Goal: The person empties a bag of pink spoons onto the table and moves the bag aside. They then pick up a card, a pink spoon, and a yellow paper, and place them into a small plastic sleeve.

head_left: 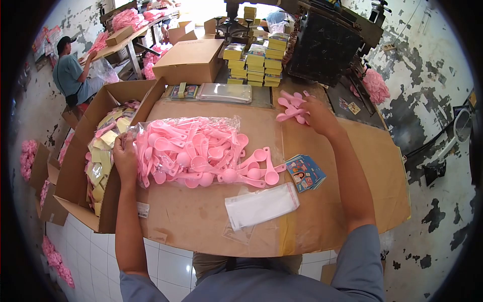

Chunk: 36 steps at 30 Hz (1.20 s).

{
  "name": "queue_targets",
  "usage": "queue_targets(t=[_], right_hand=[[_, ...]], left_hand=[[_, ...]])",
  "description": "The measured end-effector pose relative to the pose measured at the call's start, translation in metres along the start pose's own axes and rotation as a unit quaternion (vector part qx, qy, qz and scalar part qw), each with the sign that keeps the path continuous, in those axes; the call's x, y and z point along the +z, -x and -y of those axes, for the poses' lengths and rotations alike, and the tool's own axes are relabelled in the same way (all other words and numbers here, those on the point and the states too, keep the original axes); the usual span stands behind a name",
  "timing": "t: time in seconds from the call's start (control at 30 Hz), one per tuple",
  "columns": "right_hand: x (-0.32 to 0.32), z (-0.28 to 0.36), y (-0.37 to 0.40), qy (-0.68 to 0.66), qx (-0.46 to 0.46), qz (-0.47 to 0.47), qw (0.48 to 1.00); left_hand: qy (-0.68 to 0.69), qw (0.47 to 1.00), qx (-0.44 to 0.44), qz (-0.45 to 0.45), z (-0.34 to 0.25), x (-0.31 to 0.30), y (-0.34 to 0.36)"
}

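A clear plastic bag (229, 124) lies open on the cardboard-covered table, with many pink measuring spoons (201, 163) heaped in it and spilling out on the right. My left hand (125, 156) grips the left edge of this bag, beside the open carton. Farther back on the right, my right hand (318, 117) has its fingers closed on a small bunch of pink measuring spoons (291, 108); the fingertips are partly hidden. Nearer me are a fanned stack of blue printed cards (305, 172) and a pile of clear plastic sleeves (261, 206).
An open carton (111, 201) of packed yellowish pieces stands at the left. Behind are a closed cardboard box (188, 60), stacks of yellow-edged cards (255, 63) and a black machine (322, 45). Another person (73, 73) sits at a table at the far left.
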State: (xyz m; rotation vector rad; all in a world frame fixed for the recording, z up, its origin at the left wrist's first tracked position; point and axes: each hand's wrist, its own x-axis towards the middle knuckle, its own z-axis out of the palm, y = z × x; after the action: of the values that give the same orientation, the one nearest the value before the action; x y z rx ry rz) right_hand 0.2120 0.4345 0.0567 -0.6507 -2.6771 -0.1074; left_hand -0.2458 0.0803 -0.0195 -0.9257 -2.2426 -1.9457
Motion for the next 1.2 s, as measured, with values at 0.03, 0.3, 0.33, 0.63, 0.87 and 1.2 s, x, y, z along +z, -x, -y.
queue_targets(t=[0.03,0.3,0.33,0.63,0.87,1.2], right_hand=[[0.001,0.010,0.005,0.010,0.048,-0.027,0.998],[0.002,0.119,0.019,-0.252,-0.120,0.206,0.938],[0.006,0.114,0.020,-0.268,-0.124,0.197,0.935],[-0.013,0.077,0.016,-0.261,-0.069,0.176,0.947],[-0.015,0.059,0.029,-0.179,-0.086,0.053,0.979],[-0.010,0.117,0.043,-0.212,-0.154,0.156,0.952]], left_hand=[[0.013,1.000,0.001,-0.007,-0.002,0.002,0.001],[0.004,1.000,0.015,-0.011,0.001,0.002,0.000],[0.007,1.000,0.014,-0.013,0.000,0.003,0.000],[-0.002,1.000,0.004,-0.010,0.003,0.000,-0.001],[0.030,0.999,0.014,-0.021,0.001,0.004,0.001],[0.007,1.000,0.017,-0.015,-0.006,0.003,0.004]])
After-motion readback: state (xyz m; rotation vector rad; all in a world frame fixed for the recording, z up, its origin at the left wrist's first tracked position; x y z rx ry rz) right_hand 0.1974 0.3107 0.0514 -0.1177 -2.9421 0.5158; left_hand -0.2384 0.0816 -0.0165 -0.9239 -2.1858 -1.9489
